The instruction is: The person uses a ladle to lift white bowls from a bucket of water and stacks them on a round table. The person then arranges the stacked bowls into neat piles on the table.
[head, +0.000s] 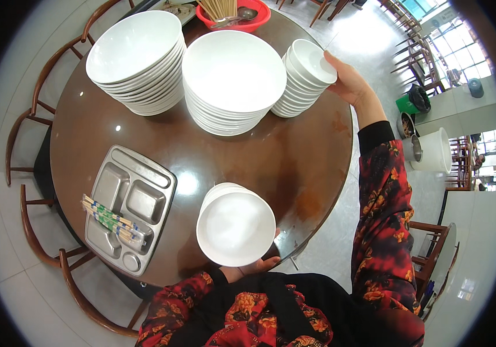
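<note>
At the table's near edge, my left hand [254, 266] cradles a stack of small white bowls [236, 227] from beneath and behind. Most of its fingers are hidden by the bowls. My right hand [348, 82] reaches to the far right, its thumb at the rim of the top bowl [313, 60] on another stack of small white bowls [292, 102]. That top bowl leans slightly. To its left rise a stack of large white bowls [235, 71] and a second large stack [137, 47], which tilts toward the left.
A steel compartment tray [147, 234] holding wrapped chopsticks [111, 219] lies on the round brown table [178, 139]. At the far edge sits a red basket [259, 21] with chopsticks and ladles. Wooden chairs [42, 260] line the left; a white bucket [432, 149] stands at right.
</note>
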`<state>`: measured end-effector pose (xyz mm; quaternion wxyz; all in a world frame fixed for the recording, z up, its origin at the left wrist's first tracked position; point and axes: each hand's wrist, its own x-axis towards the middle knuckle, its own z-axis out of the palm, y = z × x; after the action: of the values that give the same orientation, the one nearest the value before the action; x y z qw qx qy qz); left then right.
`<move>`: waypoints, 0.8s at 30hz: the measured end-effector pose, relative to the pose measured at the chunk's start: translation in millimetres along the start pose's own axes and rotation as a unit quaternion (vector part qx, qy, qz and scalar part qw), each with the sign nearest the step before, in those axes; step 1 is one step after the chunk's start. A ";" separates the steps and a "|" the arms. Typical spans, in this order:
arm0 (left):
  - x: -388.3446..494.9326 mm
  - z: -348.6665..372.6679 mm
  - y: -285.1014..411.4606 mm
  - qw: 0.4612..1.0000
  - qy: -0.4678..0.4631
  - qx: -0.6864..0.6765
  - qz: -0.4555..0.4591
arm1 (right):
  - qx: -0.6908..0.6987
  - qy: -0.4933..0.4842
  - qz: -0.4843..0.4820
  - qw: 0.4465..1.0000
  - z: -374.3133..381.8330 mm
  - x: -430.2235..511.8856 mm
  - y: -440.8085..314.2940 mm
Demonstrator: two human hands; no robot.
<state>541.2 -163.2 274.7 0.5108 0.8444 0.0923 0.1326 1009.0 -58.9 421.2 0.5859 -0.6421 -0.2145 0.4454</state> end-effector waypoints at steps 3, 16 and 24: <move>-1.0 0.5 -1.6 1.000 -0.009 0.018 -0.004 | 0.109 -0.070 -0.004 0.992 -6.6 7.3 -2.6; -8.1 15.8 -19.2 0.985 -0.023 -0.151 -0.084 | 0.244 -0.009 0.036 0.969 -5.4 40.3 102.3; 24.3 21.8 7.1 0.997 0.043 -0.046 -0.044 | 0.192 0.020 0.015 0.981 1.0 -51.5 136.4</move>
<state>571.3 -177.7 274.5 0.5498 0.8087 0.1449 0.1508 948.3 -129.6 309.2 0.6955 -0.5297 -0.1037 0.4742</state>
